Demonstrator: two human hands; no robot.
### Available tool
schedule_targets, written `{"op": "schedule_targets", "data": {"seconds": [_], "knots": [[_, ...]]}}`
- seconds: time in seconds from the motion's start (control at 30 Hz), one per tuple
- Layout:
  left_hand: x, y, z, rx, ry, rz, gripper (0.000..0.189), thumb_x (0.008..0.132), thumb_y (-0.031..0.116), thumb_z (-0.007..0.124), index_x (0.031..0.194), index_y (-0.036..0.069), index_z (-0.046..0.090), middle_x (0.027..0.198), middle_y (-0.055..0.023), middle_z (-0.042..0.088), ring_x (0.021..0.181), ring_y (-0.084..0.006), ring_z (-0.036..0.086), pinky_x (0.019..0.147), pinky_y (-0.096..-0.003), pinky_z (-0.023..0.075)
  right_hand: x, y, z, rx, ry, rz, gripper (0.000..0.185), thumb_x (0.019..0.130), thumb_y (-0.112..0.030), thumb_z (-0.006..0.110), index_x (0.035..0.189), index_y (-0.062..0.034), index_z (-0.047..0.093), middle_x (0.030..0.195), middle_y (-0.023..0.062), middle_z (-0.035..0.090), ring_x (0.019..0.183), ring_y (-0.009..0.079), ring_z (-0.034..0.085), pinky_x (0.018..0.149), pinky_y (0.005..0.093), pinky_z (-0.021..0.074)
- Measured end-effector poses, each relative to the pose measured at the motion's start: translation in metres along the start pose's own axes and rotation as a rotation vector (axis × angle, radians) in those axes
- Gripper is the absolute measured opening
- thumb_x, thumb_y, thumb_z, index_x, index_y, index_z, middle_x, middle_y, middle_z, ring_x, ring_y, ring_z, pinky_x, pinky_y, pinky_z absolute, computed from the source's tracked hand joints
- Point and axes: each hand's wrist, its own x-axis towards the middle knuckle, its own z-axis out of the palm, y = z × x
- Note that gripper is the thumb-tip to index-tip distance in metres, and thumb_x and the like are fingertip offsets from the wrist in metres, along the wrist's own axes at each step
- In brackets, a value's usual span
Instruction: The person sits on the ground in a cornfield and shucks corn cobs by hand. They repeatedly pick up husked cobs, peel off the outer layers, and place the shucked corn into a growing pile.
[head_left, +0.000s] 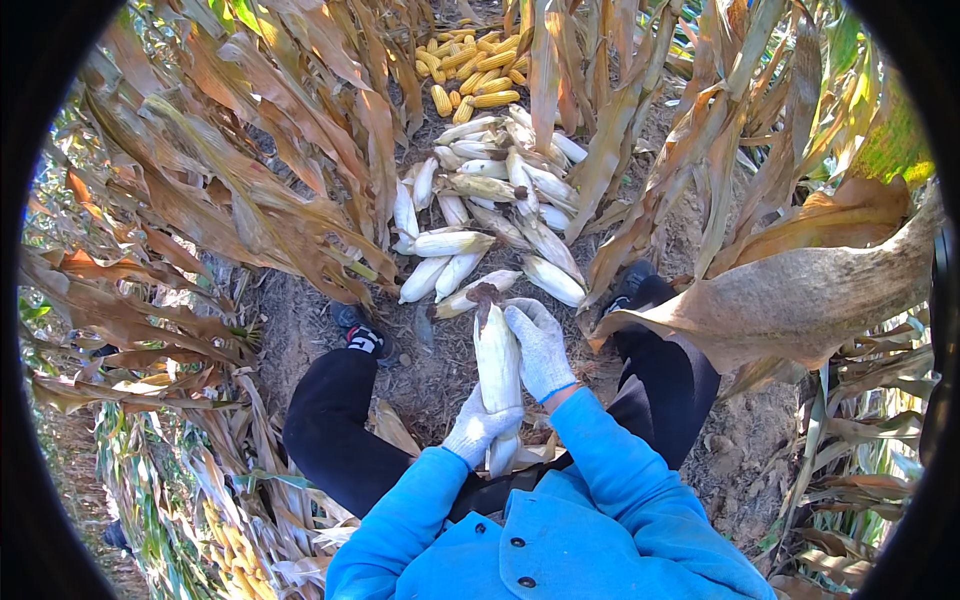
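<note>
An ear of corn in its pale husk (498, 367) stands nearly upright in front of my lap, its dark dried silk (486, 294) at the top. My left hand (480, 427), in a white knit glove, is wrapped around its lower part. Against the upper right side of the husk, near the silk, rests my right hand (538, 346), gloved the same way with a blue cuff edge. Its thumb side lies at the husk tip; the fingers' exact grip is partly hidden. Just beyond lies another husked-over ear (477, 294) on the soil.
A pile of unhusked ears (487, 180) lies between dry corn stalks (300, 150). Behind it is a heap of bare yellow cobs (472, 64). More yellow cobs (236, 555) lie at lower left. A large dry leaf (780, 300) juts in over my right knee.
</note>
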Motion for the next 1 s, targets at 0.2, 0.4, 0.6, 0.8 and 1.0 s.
{"op": "schedule_targets", "data": {"seconds": [0.2, 0.4, 0.6, 0.8, 1.0], "knots": [[-0.011, 0.007, -0.020, -0.366, -0.157, -0.052, 0.068, 0.083, 0.022, 0.076, 0.139, 0.001, 0.044, 0.122, -0.0105, 0.060, 0.110, -0.0258, 0.060, 0.095, -0.0371, 0.0496, -0.011, -0.004, 0.008, -0.071, -0.212, 0.089, 0.037, 0.093, -0.021, 0.064, 0.124, -0.0008, 0.059, 0.118, 0.0112, 0.064, 0.108, 0.0174, 0.060, 0.095, 0.0318, 0.0477], [-0.015, 0.025, -0.025, -0.467, -0.084, -0.110, 0.067, 0.084, 0.028, 0.078, 0.137, 0.001, 0.047, 0.120, -0.0106, 0.061, 0.106, -0.0233, 0.062, 0.093, -0.0384, 0.0520, -0.021, 0.004, 0.020, -0.592, -0.376, 0.040, 0.065, 0.082, -0.032, 0.075, 0.133, 0.0006, 0.051, 0.122, 0.0162, 0.062, 0.115, 0.0250, 0.059, 0.098, 0.0370, 0.0477], [-0.018, 0.030, -0.007, -0.064, -0.048, -0.190, 0.046, 0.085, 0.013, 0.073, 0.124, -0.002, 0.055, 0.104, -0.0113, 0.066, 0.091, -0.0227, 0.067, 0.080, -0.0359, 0.0565, -0.020, 0.005, 0.019, -0.138, -0.058, -0.067, 0.069, 0.081, -0.020, 0.076, 0.139, -0.0004, 0.045, 0.124, 0.0154, 0.060, 0.113, 0.0223, 0.060, 0.095, 0.0349, 0.0503], [-0.008, -0.007, 0.006, 0.021, 0.085, -0.325, 0.041, 0.086, 0.013, 0.071, 0.121, -0.002, 0.057, 0.107, -0.0112, 0.067, 0.094, -0.0230, 0.067, 0.080, -0.0360, 0.0554, -0.024, -0.015, 0.029, -0.634, -0.220, -0.044, 0.087, 0.071, -0.024, 0.082, 0.143, -0.0017, 0.038, 0.131, 0.0201, 0.055, 0.120, 0.0300, 0.057, 0.101, 0.0380, 0.0476], [0.011, -0.043, -0.018, 0.745, 0.093, 0.290, 0.050, 0.087, 0.028, 0.072, 0.128, 0.003, 0.056, 0.124, -0.0167, 0.063, 0.116, -0.0319, 0.060, 0.095, -0.0397, 0.0495, -0.069, -0.028, 0.056, -0.980, -0.437, -0.332, 0.090, 0.072, -0.034, 0.080, 0.145, -0.0033, 0.036, 0.131, 0.0223, 0.054, 0.118, 0.0373, 0.058, 0.099, 0.0424, 0.0499]]}}
